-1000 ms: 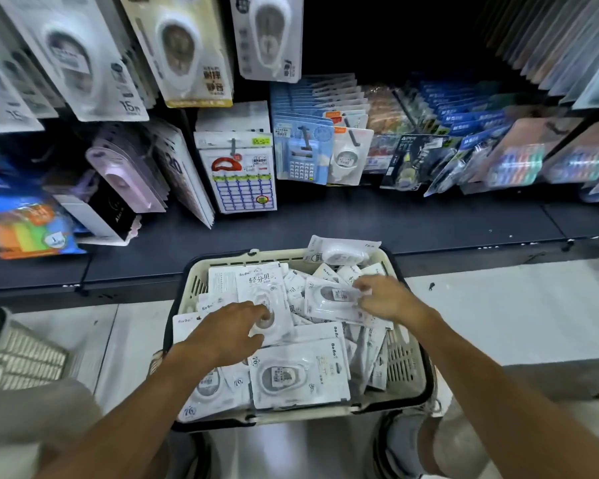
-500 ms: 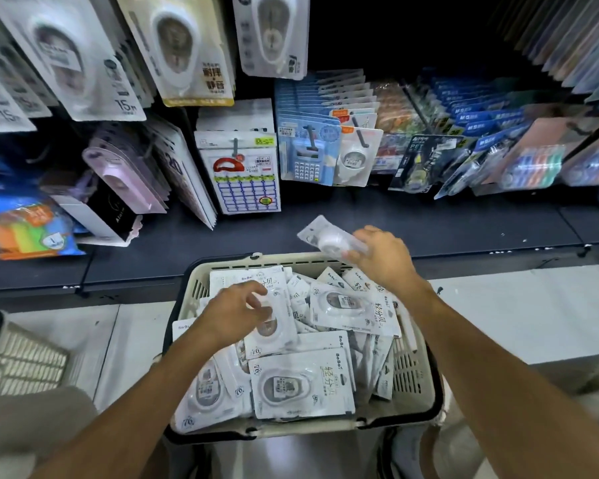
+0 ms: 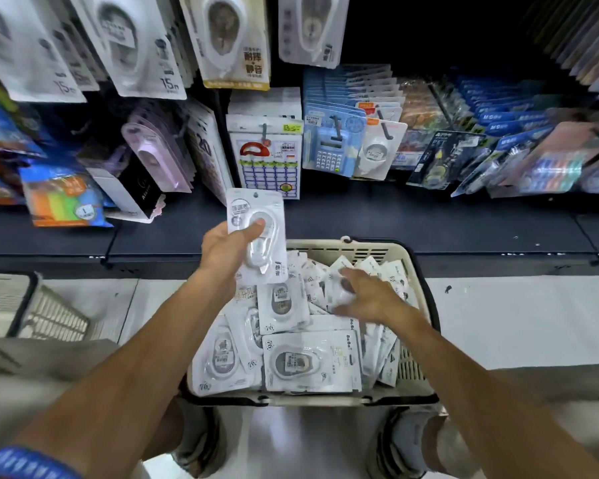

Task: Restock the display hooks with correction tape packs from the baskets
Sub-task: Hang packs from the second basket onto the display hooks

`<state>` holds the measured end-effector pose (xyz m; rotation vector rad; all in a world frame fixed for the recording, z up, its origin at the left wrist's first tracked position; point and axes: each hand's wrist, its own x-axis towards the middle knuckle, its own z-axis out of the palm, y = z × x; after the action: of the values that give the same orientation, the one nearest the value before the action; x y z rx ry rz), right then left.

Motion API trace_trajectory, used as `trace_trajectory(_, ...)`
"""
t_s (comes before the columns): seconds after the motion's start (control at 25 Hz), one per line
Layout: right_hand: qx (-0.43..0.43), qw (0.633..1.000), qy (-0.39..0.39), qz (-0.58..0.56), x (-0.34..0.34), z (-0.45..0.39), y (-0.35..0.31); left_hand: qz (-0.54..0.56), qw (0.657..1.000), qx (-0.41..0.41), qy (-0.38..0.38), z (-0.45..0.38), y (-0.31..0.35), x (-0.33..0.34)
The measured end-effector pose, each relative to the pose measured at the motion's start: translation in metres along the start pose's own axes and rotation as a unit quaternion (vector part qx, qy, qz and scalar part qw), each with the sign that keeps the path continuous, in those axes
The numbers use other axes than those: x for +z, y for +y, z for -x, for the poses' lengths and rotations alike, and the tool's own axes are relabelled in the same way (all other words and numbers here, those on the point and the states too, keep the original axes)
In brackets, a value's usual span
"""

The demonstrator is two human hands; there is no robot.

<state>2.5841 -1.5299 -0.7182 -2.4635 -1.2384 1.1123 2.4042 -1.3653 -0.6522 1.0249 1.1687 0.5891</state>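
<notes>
A beige basket point(image 3: 419, 271) with a black rim sits on the floor below me, filled with several white correction tape packs point(image 3: 308, 364). My left hand point(image 3: 227, 252) holds one large pack point(image 3: 258, 216) upright above the basket's far left corner, thumb across its blister. My right hand point(image 3: 369, 297) is down inside the basket on the right, thumb and fingers closed around a small white pack point(image 3: 339, 293), which is blurred. Large correction tape packs hang on the display hooks overhead point(image 3: 137, 46), point(image 3: 236, 39), point(image 3: 308, 25).
A dark shelf point(image 3: 395, 223) runs behind the basket, with hanging stationery above it: a label pack point(image 3: 267, 157), a blue calculator pack point(image 3: 331, 146), a lilac tape pack point(image 3: 153, 150). A second basket point(image 3: 49, 319) stands at the left on the pale floor. My shoes are under the basket's near edge.
My left hand has lifted a large pack out of the basket and raised it toward the shelf. My right hand has come down from above the rim into the basket.
</notes>
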Motion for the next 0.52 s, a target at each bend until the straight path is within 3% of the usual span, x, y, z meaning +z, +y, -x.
trace_trajectory(0.08, 0.038, 0.991, 0.008, 0.130, 0.015, 0.004, 0.018, 0.021, 0.998, -0.021, 0.055, 0.000, 0.005, -0.015)
trace_trajectory(0.2, 0.035, 0.991, 0.124, 0.031, 0.004, -0.001, 0.006, 0.017, 0.995, -0.019, 0.095, -0.002, 0.005, -0.032)
trace_trajectory(0.28, -0.029, 0.969, 0.226, -0.095, -0.013, -0.002, -0.016, -0.045, 0.995, -0.035, 0.085, -0.002, 0.003, -0.037)
trace_trajectory(0.36, -0.186, 0.930, 0.280, -0.149, -0.024, 0.009, -0.050, -0.081, 0.993, -0.088, 0.011, 0.003, 0.004, -0.038)
trace_trajectory(0.44, -0.341, 0.890, 0.302, -0.027, -0.020, 0.021, -0.082, -0.014, 0.984, -0.127, -0.120, 0.007, 0.007, -0.036)
trace_trajectory(0.52, -0.410, 0.849, 0.322, 0.079, -0.012, 0.030, -0.101, 0.042, 0.970, -0.128, -0.202, 0.012, 0.012, -0.034)
